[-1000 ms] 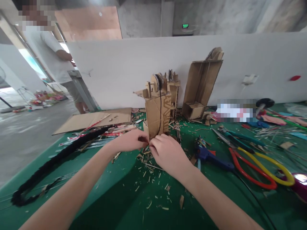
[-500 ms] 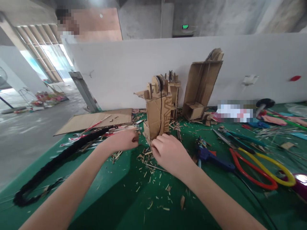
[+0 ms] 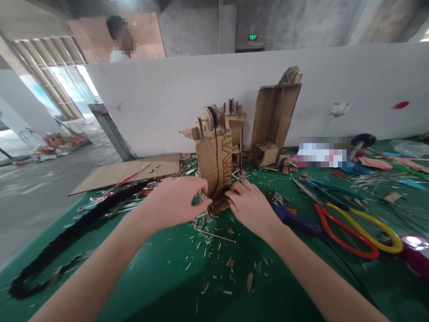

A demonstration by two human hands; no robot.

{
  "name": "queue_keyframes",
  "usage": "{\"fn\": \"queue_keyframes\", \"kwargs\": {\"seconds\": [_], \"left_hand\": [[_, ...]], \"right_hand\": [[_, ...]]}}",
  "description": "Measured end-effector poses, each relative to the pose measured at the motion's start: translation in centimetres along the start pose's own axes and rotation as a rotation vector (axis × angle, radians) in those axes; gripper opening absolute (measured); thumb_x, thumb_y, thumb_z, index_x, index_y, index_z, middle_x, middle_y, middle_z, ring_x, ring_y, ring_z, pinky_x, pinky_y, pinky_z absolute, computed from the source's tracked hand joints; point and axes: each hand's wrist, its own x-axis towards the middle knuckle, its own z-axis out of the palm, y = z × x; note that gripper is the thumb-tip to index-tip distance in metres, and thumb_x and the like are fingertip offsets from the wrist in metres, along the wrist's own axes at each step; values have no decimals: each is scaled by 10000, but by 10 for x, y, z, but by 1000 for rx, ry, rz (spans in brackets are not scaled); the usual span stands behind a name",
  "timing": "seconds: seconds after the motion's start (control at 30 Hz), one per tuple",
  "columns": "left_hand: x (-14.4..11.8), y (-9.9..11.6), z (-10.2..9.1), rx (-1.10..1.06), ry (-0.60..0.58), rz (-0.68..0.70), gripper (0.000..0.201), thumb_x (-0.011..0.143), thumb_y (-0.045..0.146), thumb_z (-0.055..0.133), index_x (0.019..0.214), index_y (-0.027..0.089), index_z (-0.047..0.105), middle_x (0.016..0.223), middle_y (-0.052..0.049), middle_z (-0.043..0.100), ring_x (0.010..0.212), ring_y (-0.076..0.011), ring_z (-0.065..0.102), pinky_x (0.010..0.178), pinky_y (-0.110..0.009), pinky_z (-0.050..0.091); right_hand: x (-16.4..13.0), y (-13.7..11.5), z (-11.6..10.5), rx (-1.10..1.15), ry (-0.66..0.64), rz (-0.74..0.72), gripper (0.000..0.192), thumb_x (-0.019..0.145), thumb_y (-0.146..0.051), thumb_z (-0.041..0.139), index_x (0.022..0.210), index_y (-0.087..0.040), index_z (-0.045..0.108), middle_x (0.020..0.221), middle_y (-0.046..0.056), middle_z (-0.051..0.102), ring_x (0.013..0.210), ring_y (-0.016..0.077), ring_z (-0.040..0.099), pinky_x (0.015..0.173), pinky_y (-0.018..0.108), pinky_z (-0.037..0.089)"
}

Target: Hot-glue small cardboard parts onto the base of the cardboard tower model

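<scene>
- Left hand (image 3: 174, 199) is reaching in from the left with fingers spread and curved, its fingertips touching the lower left edge of the cardboard tower (image 3: 214, 163); it is not closing fully around anything.
- Right hand (image 3: 250, 205) is lying palm down at the tower's right base, fingers extended and pressing against the bottom flap of cardboard; the hand is loose, not clenched.
- Cardboard tower is standing upright on the green table (image 3: 161, 268), between the two hands and near the table's far edge, with a black cord (image 3: 217, 156) running down its front face from a spool at the top.
- Wood and cardboard scraps (image 3: 214, 246) are lying scattered on the table just in front of the tower and under both hands.
- Black braided rope (image 3: 73, 228) is lying along the table's left side, well apart from the left hand.
- Blue-handled tool (image 3: 295, 221) is lying just beside the right wrist; red and yellow handled cutters (image 3: 355, 228) are lying further right.
- Open cardboard box (image 3: 273, 120) is leaning upright against the white partition (image 3: 161, 103) behind the tower.
- Flat cardboard sheet (image 3: 127, 172) is lying at the far left corner of the table.
- Another person (image 3: 119, 40) is standing behind the partition, only partly showing.
</scene>
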Motion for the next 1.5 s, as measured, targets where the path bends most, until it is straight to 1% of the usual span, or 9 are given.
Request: {"fn": "queue_keyframes", "kwargs": {"seconds": [0.07,0.13,0.27,0.47,0.73,0.83,1.0,1.17,1.5], "left_hand": [[3,14,11,54,41,63,326,787,516,468,867,219,576,829,-41,593,668,-186,539,536,-288,344],[7,20,24,126,23,72,305,784,476,490,847,189,573,834,-59,577,653,-191,543,510,-291,340],[10,19,39,194,20,66,228,829,362,440,811,164,552,811,-67,557,655,-184,551,473,-283,316],[8,14,34,206,8,75,151,820,269,414,815,175,533,801,-39,541,651,-162,540,471,-262,316],[9,16,32,224,5,89,155,826,282,415,811,179,530,802,-34,546,656,-172,552,465,-267,327],[8,16,31,228,-3,87,144,822,272,427,823,175,534,814,-39,551,670,-173,562,475,-266,343],[8,14,30,247,-25,92,116,812,244,441,833,180,535,833,-38,548,681,-187,572,467,-274,352],[7,11,32,258,-6,91,107,814,246,429,830,192,520,822,-31,538,665,-193,569,435,-271,317],[7,12,32,258,-9,106,86,801,229,423,802,191,500,799,-22,524,638,-175,556,437,-269,284]], "right_hand": [[2,-3,1,19,-4,-19,153,801,-159,511,917,-176,609,927,64,559,920,213,443,773,324,347],[3,-6,1,37,-2,-26,126,804,-175,518,902,-175,597,924,60,555,910,210,439,766,323,347],[2,-6,4,58,20,-33,89,839,-193,500,890,-170,570,903,53,553,884,199,435,768,317,345],[2,-2,13,40,50,-91,87,859,-207,493,857,-181,576,866,39,558,869,198,435,764,317,336],[3,-2,14,-29,48,-129,77,845,-211,525,815,-182,591,844,37,572,855,201,447,733,324,334],[3,-3,12,-58,44,-135,89,844,-196,514,881,-172,592,870,44,569,870,211,450,735,331,342],[0,-2,4,-103,49,-119,238,809,-173,541,1044,-139,555,944,77,556,915,239,442,749,345,358],[-1,-2,-1,-80,33,-132,152,827,-190,527,971,-169,569,914,60,556,907,225,449,759,335,359],[6,-4,9,-96,18,-209,31,810,-152,564,794,-179,566,822,27,573,869,199,464,737,326,333]]}}
